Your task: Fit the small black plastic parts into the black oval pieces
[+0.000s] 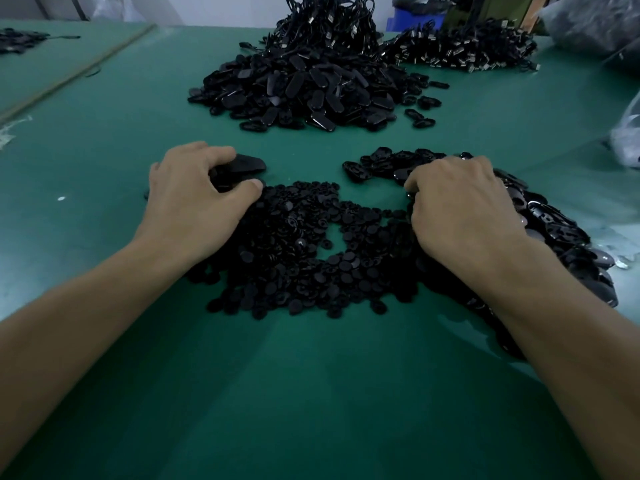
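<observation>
Small parts [294,265] lie in a wide, flat heap on the green table [311,393], right between my two hands. They are little, round and black. A bare gap of table shows in the middle of the heap.

My left hand [194,206] sits at the far left edge of that heap. Its fingers are curled round a black oval piece [247,165], and the thumb presses in from the near side. One end of the piece sticks out past the fingers. I cannot tell if the hand holds more than one piece.

My right hand [460,209] rests on the oval heap [554,233]. This is a long heap of shiny black ovals that runs along the right side of the small parts and touches them. The fingers are bent down into the heap near its far end. I cannot tell if they pinch a piece or just touch the heap.

Farther away on the table I see a big pile [304,91] of black ovals, well apart from my hands. Behind it are heaps of black cords [460,51]. A blue bin [415,17] stands past the far edge of the table. Clear bags [627,133] lie at the right edge.
</observation>
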`<state>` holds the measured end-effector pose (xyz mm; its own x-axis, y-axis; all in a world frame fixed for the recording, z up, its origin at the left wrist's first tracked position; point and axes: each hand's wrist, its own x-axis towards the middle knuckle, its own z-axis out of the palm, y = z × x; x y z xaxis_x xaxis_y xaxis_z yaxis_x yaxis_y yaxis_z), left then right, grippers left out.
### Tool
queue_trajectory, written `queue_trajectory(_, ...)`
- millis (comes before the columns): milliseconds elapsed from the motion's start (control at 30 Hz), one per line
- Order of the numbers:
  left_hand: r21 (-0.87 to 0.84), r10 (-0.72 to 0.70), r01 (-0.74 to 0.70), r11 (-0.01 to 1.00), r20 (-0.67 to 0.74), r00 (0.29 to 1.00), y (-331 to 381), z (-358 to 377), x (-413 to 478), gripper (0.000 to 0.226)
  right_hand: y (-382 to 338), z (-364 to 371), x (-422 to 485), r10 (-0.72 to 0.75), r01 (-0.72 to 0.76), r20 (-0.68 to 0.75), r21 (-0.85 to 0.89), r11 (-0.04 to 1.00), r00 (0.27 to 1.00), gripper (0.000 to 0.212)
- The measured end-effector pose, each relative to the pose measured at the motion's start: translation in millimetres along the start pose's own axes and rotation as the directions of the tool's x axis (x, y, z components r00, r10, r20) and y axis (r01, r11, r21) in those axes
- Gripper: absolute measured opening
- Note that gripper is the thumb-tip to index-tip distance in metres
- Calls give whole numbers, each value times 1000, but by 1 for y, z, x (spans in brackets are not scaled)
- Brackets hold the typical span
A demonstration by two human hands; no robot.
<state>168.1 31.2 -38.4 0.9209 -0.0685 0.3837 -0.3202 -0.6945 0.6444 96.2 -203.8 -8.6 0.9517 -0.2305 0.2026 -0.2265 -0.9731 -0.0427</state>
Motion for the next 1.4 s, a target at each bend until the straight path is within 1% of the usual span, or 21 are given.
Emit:
queue_trajectory(67,4,24,-24,1000,15,1000,3,-1,-1,35,1,1,2,-15,17,-24,81,997,1000,30)
queue_trajectory(167,-52,64,-64,997,-20,998,8,0,-4,12,1,3,3,-23,41,-93,201,979,995,42)
queue_trajectory(267,-111,102,-105,988,-36,994,12,2,-8,14,0,3,3,-34,81,-168,283,956,985,43)
queue_trajectory(367,-161,157,-160,974,-34,987,18,4,-13,15,0,3,6,-50,142,-251,363,921,967,34)
queue_trajectory(467,-186,220,-221,957,-25,975,21,6,-18,13,-5,1,5,-90,213,-275,459,862,957,26)
queue_trajectory(533,-215,255,-251,944,-9,967,23,8,-21,11,-10,0,2,-133,277,-277,588,760,952,24)
queue_trajectory(633,-269,309,-293,918,20,951,26,9,-24,23,-20,-1,-2,-185,333,-276,792,511,943,22)
queue_trajectory(733,-254,399,-379,890,29,916,31,9,-28,25,-30,0,-5,-255,356,-287,889,289,923,23)
queue_trajectory(767,-252,424,-404,879,25,905,32,9,-28,24,-32,1,-6,-268,356,-289,902,246,919,24)
queue_trajectory(800,-259,440,-421,869,19,898,33,9,-29,25,-33,2,-7,-276,355,-291,907,224,916,24)
queue_trajectory(867,-285,456,-436,854,4,890,33,9,-29,29,-35,4,-7,-278,360,-295,906,222,914,23)
queue_trajectory(933,-336,433,-409,848,-5,901,33,10,-29,37,-35,6,-7,-267,369,-304,898,240,914,22)
queue_trajectory(967,-368,416,-389,844,-6,909,33,10,-29,37,-35,6,-7,-260,372,-308,894,251,915,22)
queue_trajectory(1100,-426,390,-365,828,-29,920,29,13,-28,20,-33,7,-7,-218,370,-314,876,309,924,20)
queue_trajectory(1167,-439,381,-361,823,-44,924,28,14,-27,16,-32,7,-7,-206,359,-306,875,323,930,19)
queue_trajectory(1233,-477,347,-325,817,-45,937,28,14,-27,15,-32,8,-7,-217,343,-281,873,346,935,17)
queue_trajectory(1333,-521,282,-263,812,-45,958,27,14,-25,10,-33,10,-8,-239,304,-219,853,424,946,20)
queue_trajectory(1400,-544,255,-239,804,-48,966,28,14,-23,8,-33,12,-8,-230,295,-209,838,459,951,18)
